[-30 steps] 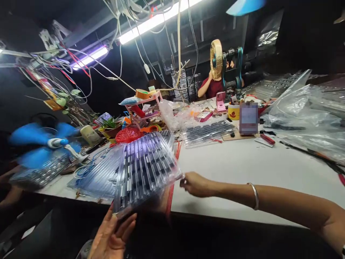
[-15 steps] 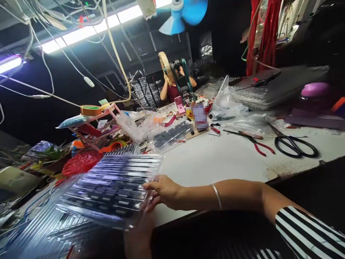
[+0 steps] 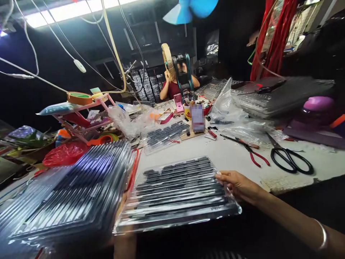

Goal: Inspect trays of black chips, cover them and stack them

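Observation:
A clear plastic tray (image 3: 178,190) with long ridges and rows of dark strip-like parts is held over the front edge of the white table. My right hand (image 3: 237,183) pinches its right edge, thumb on top and fingers beneath. At the tray's left edge, my left hand (image 3: 123,205) grips it from below, partly hidden behind the plastic. Just left of it lies a stack of similar ridged trays (image 3: 81,187), also filled with dark parts.
Black-handled scissors (image 3: 292,160) and red-handled pliers (image 3: 256,156) lie on the right of the table. Another tray (image 3: 165,135) lies farther back, near a phone (image 3: 198,118). Plastic bags (image 3: 229,108) and a pink rack (image 3: 83,118) stand around. A person (image 3: 172,88) sits across.
The tray has moved right, away from above the stack at left, to in front of me. My right hand has moved right with it, and the view has shifted slightly.

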`<state>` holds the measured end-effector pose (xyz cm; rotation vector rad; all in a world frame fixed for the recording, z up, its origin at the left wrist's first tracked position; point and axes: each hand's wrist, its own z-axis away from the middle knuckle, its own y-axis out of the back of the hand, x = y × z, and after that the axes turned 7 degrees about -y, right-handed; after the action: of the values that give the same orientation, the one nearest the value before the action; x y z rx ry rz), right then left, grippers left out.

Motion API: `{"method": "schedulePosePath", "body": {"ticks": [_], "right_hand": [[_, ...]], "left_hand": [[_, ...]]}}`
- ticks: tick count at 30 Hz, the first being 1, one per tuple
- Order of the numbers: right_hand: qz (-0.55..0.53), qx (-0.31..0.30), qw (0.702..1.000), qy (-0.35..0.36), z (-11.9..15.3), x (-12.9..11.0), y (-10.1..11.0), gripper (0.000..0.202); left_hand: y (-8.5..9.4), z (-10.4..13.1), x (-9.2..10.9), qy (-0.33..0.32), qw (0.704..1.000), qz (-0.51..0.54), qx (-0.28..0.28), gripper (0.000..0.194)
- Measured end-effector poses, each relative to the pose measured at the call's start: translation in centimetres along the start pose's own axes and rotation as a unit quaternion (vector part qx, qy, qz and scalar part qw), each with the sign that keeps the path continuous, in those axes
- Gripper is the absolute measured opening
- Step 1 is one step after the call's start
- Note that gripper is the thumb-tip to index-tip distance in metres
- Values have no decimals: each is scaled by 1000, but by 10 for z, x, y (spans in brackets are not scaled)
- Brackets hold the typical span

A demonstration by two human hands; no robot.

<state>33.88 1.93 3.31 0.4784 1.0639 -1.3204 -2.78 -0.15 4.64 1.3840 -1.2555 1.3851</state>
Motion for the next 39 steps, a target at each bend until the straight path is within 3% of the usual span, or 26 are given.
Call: {"method": "schedulePosePath", "body": {"ticks": [3,5,7,10,13,14,15,19,21,23,26,34,39], "right_hand": [[94,69,993,28,-7,-6,17,51],[217,106,969,50,-12,-9,21,53],[377,146,912,68,-16,-10,21,50],[552,203,807,59,-21,-8,17,55],[632,233,739,24,-20,2,19,61],[640,245,728,33,-18,7,22,62],[628,254,733,53,-15,12,24,63],[508,256,802,181,-5,32,26,58],[496,257,797,230,-5,38,20,56],[508,279,771,265,-9,40,11,57],[504,305,760,275,-15,40,3,55],[417,299,809,287,-10,36,6,40],[433,298,803,280,-9,30,13,40]], "left_hand": [[0,11,-7,80,997,16,13,29],[-1,10,-9,120,991,-46,34,31],[-1,6,-10,103,968,-225,33,31],[4,5,-11,58,887,-459,8,32],[6,16,-13,54,851,-521,25,35],[6,21,-15,43,844,-534,25,38],[5,26,-17,26,840,-541,23,40],[-1,39,-29,-40,841,-539,28,47],[-2,39,-34,-62,845,-529,38,46],[-2,37,-37,-80,853,-513,44,44],[-3,36,-36,-101,863,-493,49,40],[-11,38,-26,-147,866,-473,76,32],[-22,36,-23,-131,844,-518,51,30]]}}
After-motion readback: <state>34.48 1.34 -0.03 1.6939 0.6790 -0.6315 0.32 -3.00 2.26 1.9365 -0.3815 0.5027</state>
